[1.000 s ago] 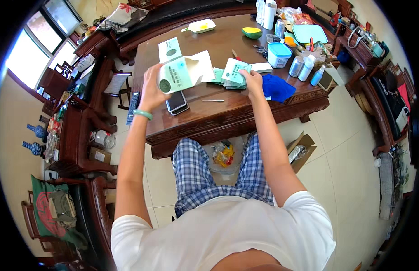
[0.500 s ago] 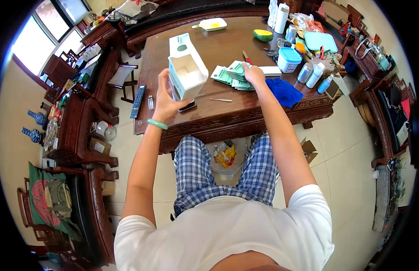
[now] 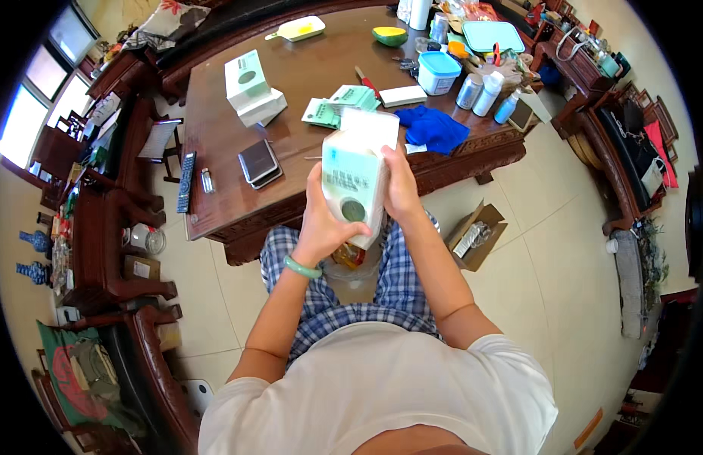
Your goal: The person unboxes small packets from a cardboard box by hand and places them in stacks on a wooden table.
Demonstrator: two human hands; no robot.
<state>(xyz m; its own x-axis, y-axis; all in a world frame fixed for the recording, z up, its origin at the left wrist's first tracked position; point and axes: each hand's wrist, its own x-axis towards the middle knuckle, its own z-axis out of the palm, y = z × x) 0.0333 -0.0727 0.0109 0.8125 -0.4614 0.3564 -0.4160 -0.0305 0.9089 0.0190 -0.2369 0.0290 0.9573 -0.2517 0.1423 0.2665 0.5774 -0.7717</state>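
Both my hands hold a white and pale green carton (image 3: pixel 350 178) upright over the table's near edge, above my lap. My left hand (image 3: pixel 325 220), with a green bangle at the wrist, grips its left side, thumb across the front. Pressed against its right side is my right hand (image 3: pixel 399 182). A white flap stands up at the carton's top; what is inside does not show. Just beyond lie several flat green packets (image 3: pixel 321 112). Further left on the table are similar white and green boxes (image 3: pixel 247 78).
On the wooden table (image 3: pixel 215 144) lie a dark phone-like slab (image 3: pixel 259 163), a remote control (image 3: pixel 186 182), a red-handled knife (image 3: pixel 367 82) and a blue cloth (image 3: pixel 435 130). A blue-lidded tub (image 3: pixel 439 72) and bottles (image 3: pixel 488 95) stand at the right. An open cardboard box (image 3: pixel 477 235) sits on the floor.
The carton has come toward me and turned from showing its open end to showing its printed side. My right hand has left the green packets and joined my left on the carton. The view has shifted.
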